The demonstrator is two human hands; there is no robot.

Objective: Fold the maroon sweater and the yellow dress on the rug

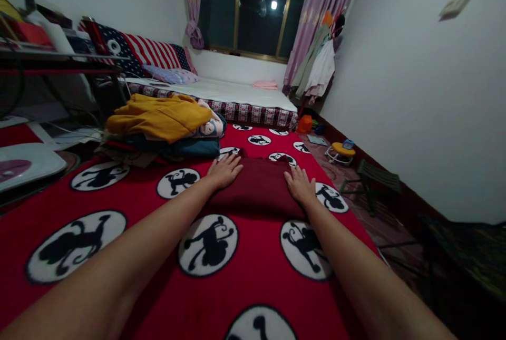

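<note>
A dark maroon garment (259, 187), folded into a rough rectangle, lies on a red blanket (253, 292) printed with black monkeys in white circles. My left hand (225, 170) rests flat on its upper left edge, fingers stretched forward. On the opposite side, my right hand (300, 184) lies with spread fingers along the garment's right edge. Neither hand grasps the cloth. Left of the garment stands a pile of clothes, with a mustard-yellow garment (162, 116) on top and a teal one (182, 146) beneath.
Behind is a bed (237, 92) with a white sheet and striped cushion. A cluttered desk (59, 58) stands at left. Along the right wall are a yellow round stool (343, 149) and a folding stool (377, 175). Clothes (321, 68) hang beside the window curtain.
</note>
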